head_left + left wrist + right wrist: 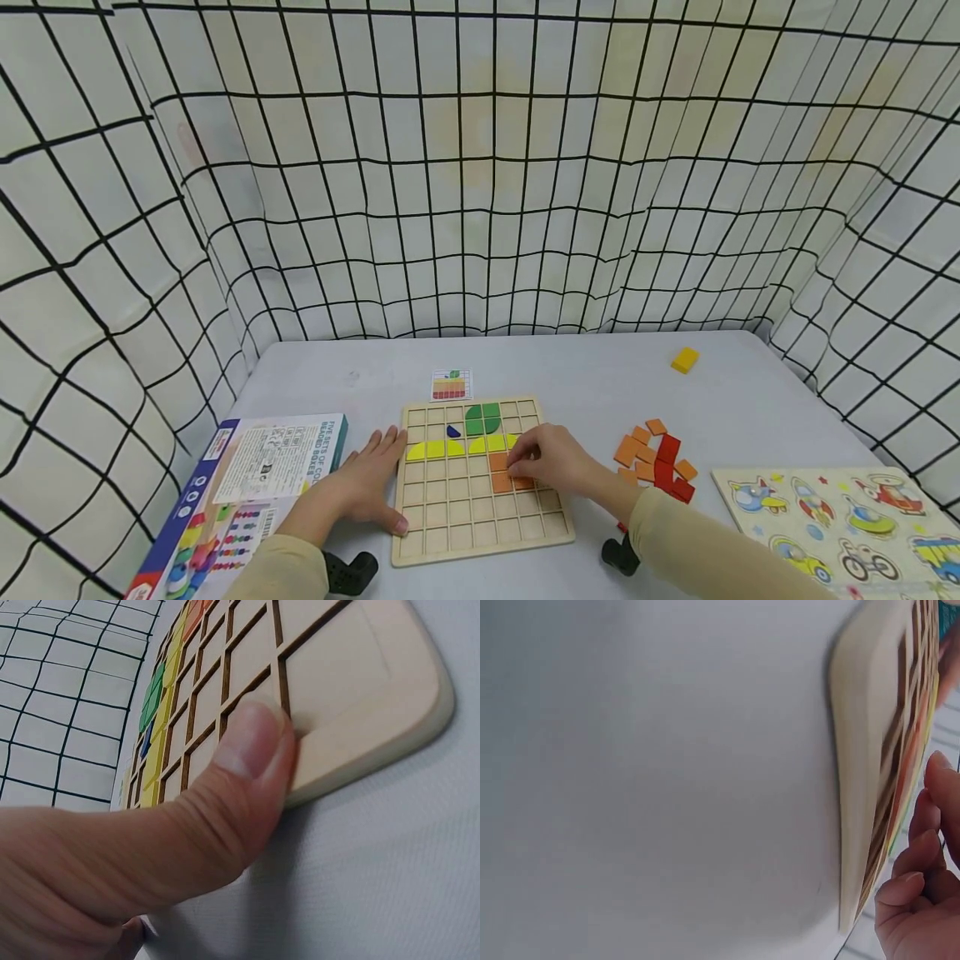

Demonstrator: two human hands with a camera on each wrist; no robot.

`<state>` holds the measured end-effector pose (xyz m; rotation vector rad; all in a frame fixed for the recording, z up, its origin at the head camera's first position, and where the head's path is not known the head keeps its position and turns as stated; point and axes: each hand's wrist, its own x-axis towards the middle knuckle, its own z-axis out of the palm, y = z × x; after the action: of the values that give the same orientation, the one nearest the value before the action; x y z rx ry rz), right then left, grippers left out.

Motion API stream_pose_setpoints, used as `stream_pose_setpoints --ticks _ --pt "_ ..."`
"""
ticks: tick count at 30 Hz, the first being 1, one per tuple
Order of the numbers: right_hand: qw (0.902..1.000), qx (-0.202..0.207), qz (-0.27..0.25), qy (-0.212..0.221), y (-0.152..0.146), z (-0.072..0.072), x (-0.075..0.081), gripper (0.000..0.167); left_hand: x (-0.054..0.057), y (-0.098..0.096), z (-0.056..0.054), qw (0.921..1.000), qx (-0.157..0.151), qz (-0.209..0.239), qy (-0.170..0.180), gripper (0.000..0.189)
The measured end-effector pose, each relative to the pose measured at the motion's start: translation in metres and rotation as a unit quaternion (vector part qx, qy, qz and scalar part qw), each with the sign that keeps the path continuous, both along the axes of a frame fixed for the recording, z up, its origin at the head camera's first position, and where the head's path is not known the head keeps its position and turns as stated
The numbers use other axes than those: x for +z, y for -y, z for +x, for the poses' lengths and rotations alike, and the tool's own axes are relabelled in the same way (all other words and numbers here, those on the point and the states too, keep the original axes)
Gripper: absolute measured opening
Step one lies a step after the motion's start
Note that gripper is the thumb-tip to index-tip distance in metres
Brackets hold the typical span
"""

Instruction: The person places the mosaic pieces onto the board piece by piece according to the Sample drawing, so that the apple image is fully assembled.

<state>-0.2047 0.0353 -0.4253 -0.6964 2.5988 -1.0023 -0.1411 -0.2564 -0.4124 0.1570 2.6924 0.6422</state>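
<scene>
A wooden grid board (480, 552) lies on the table, holding yellow pieces (434, 450), a green leaf shape (482, 419), a small blue piece (453, 431) and a few orange square tiles (500, 482). My left hand (367, 479) rests spread along the board's left side, its thumb (251, 739) pressing on the rim near a corner. Over the orange tiles is my right hand (553, 457), its fingers (901, 889) curled and their tips close over the grid. I cannot tell whether a tile sits between those fingertips.
Loose orange tiles (627, 451) and red tiles (664, 475) lie right of the board. A pattern card (452, 385) is behind it. A printed box (277, 458) stands left, a picture puzzle board (817, 508) right, a yellow block (685, 360) far right. Black netting surrounds the table.
</scene>
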Motion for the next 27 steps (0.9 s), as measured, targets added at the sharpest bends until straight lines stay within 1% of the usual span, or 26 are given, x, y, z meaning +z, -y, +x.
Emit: stream_pose_setpoints --ticks 4,8,15,21,27 --pt "0.9996 -0.020 0.000 -0.018 -0.021 -0.008 0.004 0.004 0.001 0.000 0.000 1.0000 -0.002 0.001 -0.005 0.130" --pt "0.9983 -0.050 0.014 -0.027 -0.050 -0.018 0.009 0.003 0.002 0.000 0.000 1.0000 -0.005 -0.001 -0.006 0.130" --pt "0.9943 -0.095 0.044 -0.020 -0.111 -0.040 0.013 0.010 0.004 0.001 0.000 1.0000 -0.008 -0.003 -0.003 0.129" --pt "0.9904 -0.112 0.079 -0.016 -0.153 -0.055 0.019 0.019 0.005 0.001 0.001 1.0000 -0.009 -0.001 -0.002 0.128" --pt "0.9835 -0.122 0.134 -0.001 -0.174 -0.064 0.024 0.028 0.004 0.001 0.001 0.9999 -0.012 0.005 -0.003 0.127"
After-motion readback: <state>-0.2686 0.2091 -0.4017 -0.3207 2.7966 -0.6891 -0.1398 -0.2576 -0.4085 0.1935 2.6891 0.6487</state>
